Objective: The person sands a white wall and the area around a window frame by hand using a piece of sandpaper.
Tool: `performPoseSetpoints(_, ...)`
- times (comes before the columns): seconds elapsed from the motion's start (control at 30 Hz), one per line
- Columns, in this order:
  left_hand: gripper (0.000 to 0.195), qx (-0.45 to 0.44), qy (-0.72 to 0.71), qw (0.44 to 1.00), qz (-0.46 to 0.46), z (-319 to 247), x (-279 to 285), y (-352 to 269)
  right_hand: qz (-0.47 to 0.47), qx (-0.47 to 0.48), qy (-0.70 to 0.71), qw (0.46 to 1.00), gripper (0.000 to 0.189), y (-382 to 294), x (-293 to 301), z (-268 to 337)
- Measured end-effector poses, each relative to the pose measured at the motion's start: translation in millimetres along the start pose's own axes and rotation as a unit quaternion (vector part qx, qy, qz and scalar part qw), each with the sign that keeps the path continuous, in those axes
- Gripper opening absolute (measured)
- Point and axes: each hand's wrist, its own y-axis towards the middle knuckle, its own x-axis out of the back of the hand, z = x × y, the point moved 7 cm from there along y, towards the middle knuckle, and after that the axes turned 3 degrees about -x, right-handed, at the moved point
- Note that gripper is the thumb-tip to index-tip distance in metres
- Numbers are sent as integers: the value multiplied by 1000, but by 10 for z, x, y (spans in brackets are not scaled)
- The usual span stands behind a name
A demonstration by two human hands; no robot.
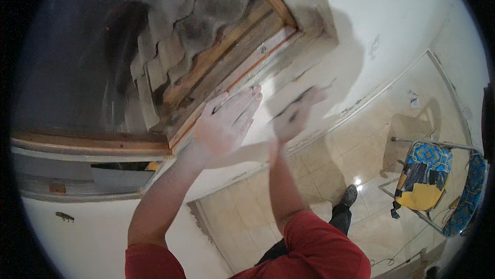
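My left hand (228, 120) is stretched out flat beside the lower rail of a wooden window frame (236, 80). Its fingers lie close together, and nothing shows in its grasp. To the right of it, my right hand (294, 118) is raised in front of the white wall (247, 163) and blurred by motion. A dark streak runs along its upper edge; whether that is a thin object or shadow is unclear. Behind the glass pane (77, 78), stacked wavy roof tiles (170, 51) and wooden beams are visible.
A metal-framed chair (429, 155) with blue patterned upholstery stands at right, yellow and black material (421, 194) on its seat. Near it lie a black strap-like item (395, 210) and a thin cable (386, 260). A small dark fixture with hooks (64, 216) is on the wall at lower left.
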Motion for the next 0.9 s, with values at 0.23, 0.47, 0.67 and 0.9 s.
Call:
performPoseSetpoints(0.23, 61, -31, 14, 998, -49, -38, 86, 169, 20, -166, 177, 970, 38, -870, 220, -994)
performPoseSetpoints(0.47, 62, -42, -48, 994, -91, 43, 83, -23, -99, 72, -163, 979, 33, 590, 151, 381)
performPoseSetpoints(0.67, 61, -35, -71, 992, -98, 23, 40, -15, 44, 87, -98, 990, 39, -1417, -51, -63)
performPoseSetpoints(0.9, 62, -37, -69, 991, -113, 53, 20, -113, 38, 100, -138, 985, 45, -957, -90, 95)
